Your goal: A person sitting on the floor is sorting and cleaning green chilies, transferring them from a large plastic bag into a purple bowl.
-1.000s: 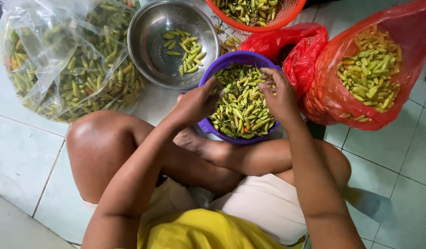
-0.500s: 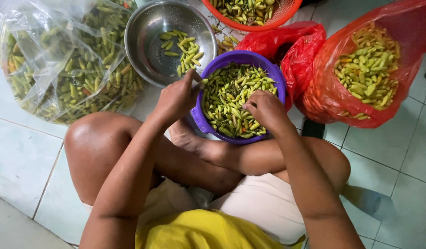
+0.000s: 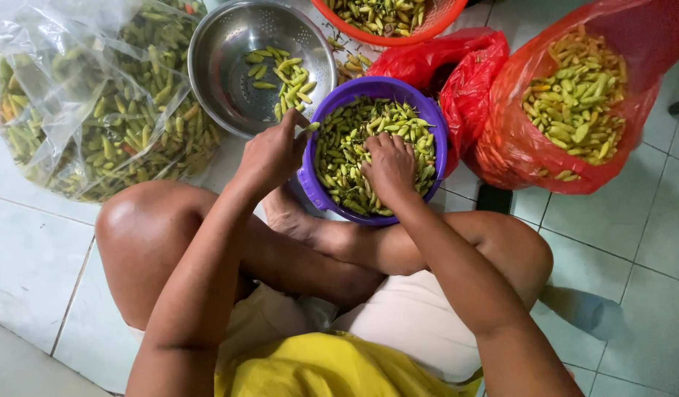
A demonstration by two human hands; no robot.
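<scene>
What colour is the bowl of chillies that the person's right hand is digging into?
Purple: the bowl, seen clearly in the head view.

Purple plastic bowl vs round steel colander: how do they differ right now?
The purple plastic bowl is heaped with green chillies; the round steel colander holds only a thin scatter, its perforated bottom mostly bare. The right hand rests in the bowl's pile; no hand is in the colander, and the left hand hovers at the bowl's rim beside it. Both are round, stand on the tiled floor and hold green chillies.
</scene>
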